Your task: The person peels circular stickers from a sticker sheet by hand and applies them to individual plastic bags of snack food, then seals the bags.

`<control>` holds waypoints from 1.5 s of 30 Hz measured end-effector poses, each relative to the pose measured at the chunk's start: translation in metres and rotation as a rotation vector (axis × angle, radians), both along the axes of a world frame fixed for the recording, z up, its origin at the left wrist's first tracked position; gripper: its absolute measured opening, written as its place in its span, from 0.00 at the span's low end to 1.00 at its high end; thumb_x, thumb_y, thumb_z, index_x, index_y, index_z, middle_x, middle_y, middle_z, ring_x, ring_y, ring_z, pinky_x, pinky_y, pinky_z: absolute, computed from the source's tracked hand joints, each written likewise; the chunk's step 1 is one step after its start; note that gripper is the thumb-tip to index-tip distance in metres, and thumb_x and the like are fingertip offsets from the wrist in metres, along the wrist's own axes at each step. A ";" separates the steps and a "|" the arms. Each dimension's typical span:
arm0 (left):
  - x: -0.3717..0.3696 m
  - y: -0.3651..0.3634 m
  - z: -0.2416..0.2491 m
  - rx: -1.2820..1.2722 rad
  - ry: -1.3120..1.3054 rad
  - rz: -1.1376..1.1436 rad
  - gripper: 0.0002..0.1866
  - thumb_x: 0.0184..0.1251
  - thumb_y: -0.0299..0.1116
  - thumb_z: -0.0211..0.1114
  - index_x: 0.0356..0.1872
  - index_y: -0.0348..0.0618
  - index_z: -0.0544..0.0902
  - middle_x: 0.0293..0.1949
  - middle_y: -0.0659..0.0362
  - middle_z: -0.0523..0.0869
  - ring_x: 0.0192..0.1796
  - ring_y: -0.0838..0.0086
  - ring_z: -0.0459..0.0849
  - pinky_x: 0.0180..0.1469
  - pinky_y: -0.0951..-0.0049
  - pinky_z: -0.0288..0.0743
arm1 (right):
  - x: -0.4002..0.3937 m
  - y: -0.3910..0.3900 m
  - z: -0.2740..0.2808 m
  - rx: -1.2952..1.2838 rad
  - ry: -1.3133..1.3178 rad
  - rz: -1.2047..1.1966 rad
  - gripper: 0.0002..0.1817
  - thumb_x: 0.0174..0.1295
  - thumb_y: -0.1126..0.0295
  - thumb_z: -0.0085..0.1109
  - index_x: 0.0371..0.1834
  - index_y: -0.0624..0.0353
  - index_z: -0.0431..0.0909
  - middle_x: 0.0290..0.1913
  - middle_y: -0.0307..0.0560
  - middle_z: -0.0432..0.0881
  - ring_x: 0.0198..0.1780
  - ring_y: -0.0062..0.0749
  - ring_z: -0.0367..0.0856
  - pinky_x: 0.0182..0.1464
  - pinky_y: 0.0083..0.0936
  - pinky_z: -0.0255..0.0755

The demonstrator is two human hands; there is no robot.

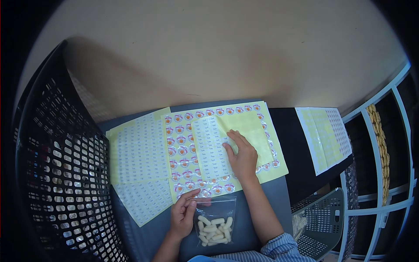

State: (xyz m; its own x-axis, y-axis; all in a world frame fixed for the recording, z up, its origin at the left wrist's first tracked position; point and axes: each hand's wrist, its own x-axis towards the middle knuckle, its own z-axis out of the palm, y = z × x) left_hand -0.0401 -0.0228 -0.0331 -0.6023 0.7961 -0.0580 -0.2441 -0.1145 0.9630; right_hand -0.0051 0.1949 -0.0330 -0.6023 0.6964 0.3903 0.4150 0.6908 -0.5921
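Observation:
My left hand [183, 214] pinches the top edge of a clear zip bag [233, 209] between thumb and fingers. Several white, finger-shaped pieces [216, 231] lie in the lower part of the bag. My right hand [241, 155] rests on a small sheet of printed labels [209, 148], thumb and fingers apart at its right side, where the yellow backing shows bare. Beneath that lies a larger yellow sheet of round stickers [177, 151] with orange and pink print. More label sheets [139, 153] overlap at the left.
A tall dark perforated basket [70, 174] stands close on the left. Across the dark table's right end lies another sticker sheet [323, 135]. Below it is a green basket [323, 218] with pale contents. A metal rack [366, 209] stands further right, and a plain wall rises behind.

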 end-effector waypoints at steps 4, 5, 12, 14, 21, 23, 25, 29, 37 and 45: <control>0.000 0.000 0.000 -0.004 0.007 -0.005 0.16 0.68 0.24 0.44 0.55 0.29 0.67 0.40 0.44 0.83 0.44 0.68 0.82 0.51 0.74 0.70 | -0.002 -0.002 0.000 0.003 0.018 -0.020 0.12 0.51 0.72 0.62 0.40 0.59 0.78 0.48 0.47 0.79 0.52 0.40 0.76 0.52 0.30 0.71; 0.000 0.000 0.000 -0.004 0.007 -0.001 0.16 0.68 0.24 0.44 0.55 0.29 0.67 0.40 0.44 0.83 0.44 0.68 0.82 0.51 0.74 0.70 | -0.002 -0.002 0.000 0.003 0.018 -0.015 0.12 0.51 0.72 0.62 0.40 0.59 0.78 0.48 0.47 0.79 0.52 0.40 0.76 0.52 0.30 0.71; -0.002 0.002 0.000 -0.019 0.045 -0.021 0.17 0.68 0.26 0.44 0.56 0.31 0.66 0.39 0.44 0.82 0.42 0.65 0.82 0.50 0.71 0.71 | -0.001 -0.001 -0.002 0.022 0.085 -0.003 0.09 0.50 0.75 0.62 0.36 0.59 0.79 0.44 0.46 0.80 0.50 0.43 0.77 0.52 0.31 0.72; -0.003 0.002 0.000 -0.015 0.057 -0.022 0.17 0.68 0.26 0.43 0.56 0.31 0.65 0.39 0.43 0.82 0.42 0.64 0.82 0.50 0.71 0.71 | -0.002 -0.002 -0.002 0.014 0.102 0.007 0.09 0.49 0.76 0.62 0.35 0.60 0.79 0.44 0.47 0.80 0.50 0.44 0.77 0.52 0.32 0.72; -0.004 0.001 0.000 0.059 -0.049 -0.034 0.18 0.70 0.27 0.43 0.58 0.32 0.63 0.43 0.43 0.81 0.44 0.65 0.82 0.48 0.72 0.74 | 0.000 0.000 -0.005 0.037 0.145 0.027 0.04 0.49 0.76 0.62 0.29 0.59 0.80 0.41 0.47 0.81 0.48 0.44 0.78 0.46 0.31 0.74; -0.004 0.001 -0.001 0.054 -0.080 -0.037 0.18 0.70 0.28 0.42 0.59 0.33 0.63 0.43 0.43 0.81 0.44 0.63 0.82 0.46 0.71 0.76 | 0.001 -0.001 -0.002 0.024 0.155 0.024 0.03 0.48 0.76 0.62 0.28 0.59 0.80 0.40 0.46 0.81 0.47 0.44 0.79 0.45 0.30 0.74; -0.005 0.002 -0.003 0.065 -0.048 -0.025 0.19 0.71 0.30 0.42 0.60 0.35 0.61 0.44 0.42 0.80 0.44 0.61 0.83 0.42 0.71 0.78 | 0.003 0.000 0.003 -0.095 0.185 0.036 0.02 0.48 0.76 0.62 0.26 0.59 0.80 0.40 0.48 0.80 0.47 0.41 0.79 0.46 0.27 0.73; -0.006 0.004 -0.001 0.090 -0.053 0.026 0.20 0.71 0.30 0.40 0.63 0.38 0.58 0.46 0.42 0.79 0.46 0.61 0.82 0.44 0.72 0.77 | 0.011 0.010 0.008 -0.126 0.322 0.135 0.06 0.48 0.77 0.62 0.31 0.61 0.79 0.42 0.50 0.79 0.47 0.37 0.78 0.48 0.26 0.71; -0.005 0.005 -0.006 0.186 -0.075 0.113 0.22 0.72 0.31 0.37 0.66 0.42 0.54 0.51 0.43 0.76 0.49 0.63 0.80 0.46 0.74 0.76 | 0.062 -0.086 0.048 -0.594 0.309 0.349 0.41 0.50 0.80 0.61 0.67 0.60 0.49 0.48 0.54 0.73 0.44 0.33 0.79 0.43 0.24 0.74; 0.010 0.011 -0.005 0.251 -0.214 0.093 0.26 0.66 0.23 0.49 0.65 0.37 0.55 0.53 0.45 0.75 0.54 0.66 0.77 0.54 0.75 0.71 | 0.078 -0.096 0.022 -0.771 0.544 0.245 0.45 0.49 0.84 0.60 0.69 0.57 0.44 0.46 0.52 0.71 0.37 0.25 0.80 0.34 0.14 0.74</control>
